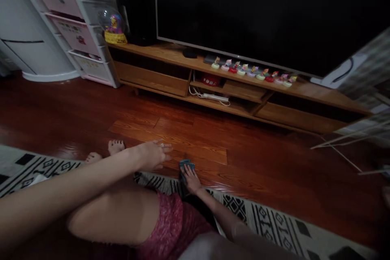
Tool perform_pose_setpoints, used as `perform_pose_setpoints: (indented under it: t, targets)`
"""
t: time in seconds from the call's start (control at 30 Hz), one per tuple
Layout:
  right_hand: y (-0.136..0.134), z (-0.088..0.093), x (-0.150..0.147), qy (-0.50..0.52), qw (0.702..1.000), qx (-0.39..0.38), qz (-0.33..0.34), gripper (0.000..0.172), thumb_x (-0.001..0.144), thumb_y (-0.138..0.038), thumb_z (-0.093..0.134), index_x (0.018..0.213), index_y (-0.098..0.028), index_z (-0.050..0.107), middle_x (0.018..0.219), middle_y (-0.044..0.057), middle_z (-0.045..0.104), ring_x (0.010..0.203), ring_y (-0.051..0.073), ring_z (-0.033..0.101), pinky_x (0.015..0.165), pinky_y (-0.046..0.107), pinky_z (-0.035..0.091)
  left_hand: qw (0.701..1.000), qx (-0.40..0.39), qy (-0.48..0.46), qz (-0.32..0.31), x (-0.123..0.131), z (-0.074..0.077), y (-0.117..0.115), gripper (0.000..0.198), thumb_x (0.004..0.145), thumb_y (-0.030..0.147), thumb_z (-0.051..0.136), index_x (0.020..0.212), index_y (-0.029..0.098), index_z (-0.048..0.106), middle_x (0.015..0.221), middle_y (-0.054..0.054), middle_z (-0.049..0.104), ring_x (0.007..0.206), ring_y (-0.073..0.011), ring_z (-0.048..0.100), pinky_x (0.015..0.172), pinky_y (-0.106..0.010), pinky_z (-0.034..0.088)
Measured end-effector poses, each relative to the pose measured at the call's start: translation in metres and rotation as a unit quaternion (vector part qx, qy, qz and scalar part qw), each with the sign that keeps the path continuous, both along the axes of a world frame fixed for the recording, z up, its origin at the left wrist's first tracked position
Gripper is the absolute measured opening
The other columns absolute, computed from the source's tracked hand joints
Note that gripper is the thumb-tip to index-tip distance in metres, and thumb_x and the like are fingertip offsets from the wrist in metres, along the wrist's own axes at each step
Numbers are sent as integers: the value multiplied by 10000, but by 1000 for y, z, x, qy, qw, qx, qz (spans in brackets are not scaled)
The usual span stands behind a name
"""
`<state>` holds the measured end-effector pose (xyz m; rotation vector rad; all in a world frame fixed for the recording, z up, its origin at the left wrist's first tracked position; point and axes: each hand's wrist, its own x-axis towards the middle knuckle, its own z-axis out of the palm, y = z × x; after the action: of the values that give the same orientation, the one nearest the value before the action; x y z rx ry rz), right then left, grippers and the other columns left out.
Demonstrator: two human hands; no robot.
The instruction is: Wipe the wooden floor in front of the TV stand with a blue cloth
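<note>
My left hand (154, 154), with a ring on one finger, hovers over the wooden floor beside my knee. Its fingers are loosely spread and nothing shows in them. To its right, my right hand (191, 178) reaches down with fingers stretched out flat. Under its fingertips is a small teal, flat, layered thing (184, 162) at the edge of the patterned rug (262, 215). The hand covers part of it, and I cannot tell whether it is a folded cloth or a pile of cards.
A low wooden TV stand (152, 85) runs across the front, bearing a large dark television (258, 16) and a row of several small figurines (242, 69). A globe toy (115, 28) stands at its left end, near a drawer tower (73, 32). A thin-legged rack (341, 150) is at right.
</note>
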<state>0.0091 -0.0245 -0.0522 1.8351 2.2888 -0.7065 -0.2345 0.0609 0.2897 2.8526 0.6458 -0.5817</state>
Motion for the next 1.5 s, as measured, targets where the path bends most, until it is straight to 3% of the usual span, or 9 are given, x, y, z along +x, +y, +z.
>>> perform_pose_setpoints:
  t: [0.13,0.27,0.57,0.8,0.93,1.07,1.23,1.37,1.5]
  targets:
    - [48,39,0,-47,998,-7,-50,644,1016,-415,356,1609,-236,180,1686,63,111,1548,218,113,1220,407,182,1000,18,13,-13,-3,-5,11,390,906,217,599,1284,298,654,1490,-53,552,1375,-218,494,1161,-366,313]
    - [77,41,7,-50,996,-22,-68,640,1035,-414,254,1619,-217,82,1693,65,19,1553,214,46,1227,447,154,1000,19,8,7,-10,-18,29,380,906,282,593,1279,257,661,1466,-73,576,1356,-239,502,1151,-393,314]
    - [-5,10,34,-58,996,-30,-59,697,1005,-426,364,1619,-244,89,1695,43,-17,1555,231,13,1232,458,164,997,-5,-34,75,-24,-31,59,466,920,547,565,1336,340,604,1456,40,574,1392,-219,408,1162,-441,272]
    - [42,10,48,-104,984,-22,-144,699,1030,-445,240,1614,-158,-16,1688,139,-12,1547,287,72,1202,550,218,998,31,-26,52,-24,-21,64,595,1017,611,368,1344,149,551,1478,-13,542,1367,-146,364,1211,-446,181]
    - [41,8,55,-106,986,-19,-125,698,1027,-451,260,1617,-186,-1,1695,109,10,1548,269,74,1212,529,207,996,67,-42,49,-16,-9,52,600,1040,591,331,1357,124,535,1496,-34,514,1410,-159,326,1227,-476,136]
    - [1,-4,70,-100,993,-8,-64,711,1013,-461,300,1620,-198,38,1698,85,0,1552,259,43,1224,505,186,988,127,-34,82,5,-5,8,471,1029,422,476,1409,145,504,1579,-63,413,1487,-236,265,1229,-532,121]
    - [-34,-20,96,-80,996,18,-17,711,1005,-471,286,1622,-215,40,1700,68,8,1552,255,51,1224,494,198,989,101,-23,102,40,-59,-67,433,965,322,561,1391,250,548,1607,-33,390,1503,-235,275,1245,-491,118]
    - [-11,-22,113,-81,993,32,-78,689,1013,-466,239,1621,-193,62,1696,99,42,1547,269,91,1217,505,206,992,61,-44,104,70,-116,-112,426,949,326,568,1373,285,573,1598,-34,411,1491,-217,311,1245,-478,151]
    - [11,-18,125,-90,987,44,-129,690,1017,-460,206,1619,-185,10,1693,126,34,1541,282,110,1201,533,222,988,61,-76,118,103,-148,-146,437,939,313,591,1373,264,578,1567,-66,454,1467,-220,360,1231,-466,218]
